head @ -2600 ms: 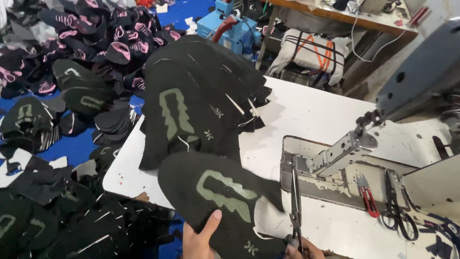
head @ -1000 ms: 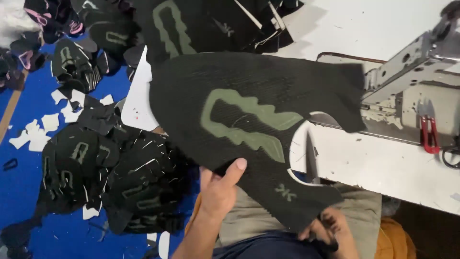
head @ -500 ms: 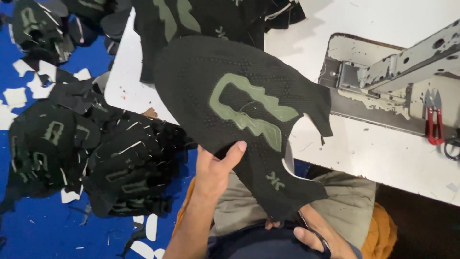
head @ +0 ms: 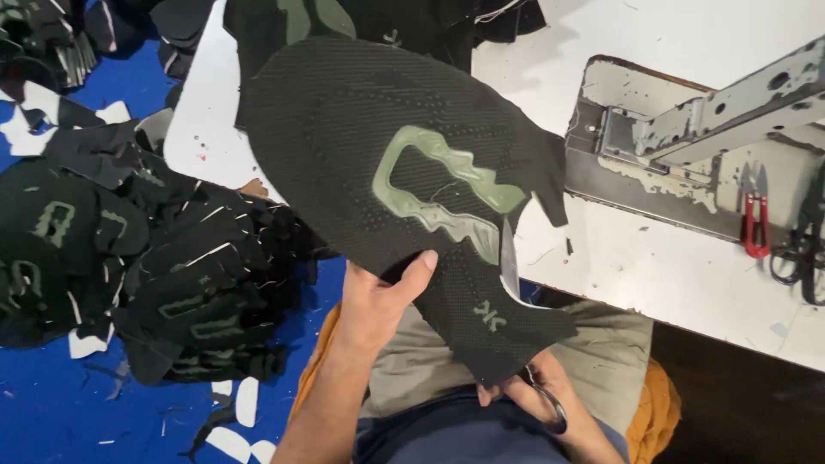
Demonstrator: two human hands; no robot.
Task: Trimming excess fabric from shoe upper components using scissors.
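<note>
Biggest thing in view is the white worktop point(head: 687, 275), scuffed and marked, carrying the grey metal bed of a sewing machine point(head: 687, 129) with its paint flaking. To the left, on the blue floor point(head: 51, 404), sprawls a heap of cut black uppers point(head: 172, 275) with white paper scraps among them.

Front and centre now — the black knit shoe upper point(head: 378, 172), held up over the worktop's near edge and the lap. It is a flat, rounded piece, fine ribbed mesh, with a raised pale-green rubbery outline point(head: 438, 189) shaped like a jagged loop. Its long axis runs on a slant, from the broad rounded end at upper left down to the narrow tail at lower right.

The left hand point(head: 378, 301) is the nearer one to the middle: it comes up from below, thumb pressed on the face of the knit, its grip pinched shut on the lower edge. The right hand point(head: 533, 399) sits at the tail end, low by the lap, fingers closed on that corner — something round and metal, perhaps small scissors point(head: 550, 411), shows in it too.

Smallest: red thread snips point(head: 754, 225) lying on the machine bed.
</note>
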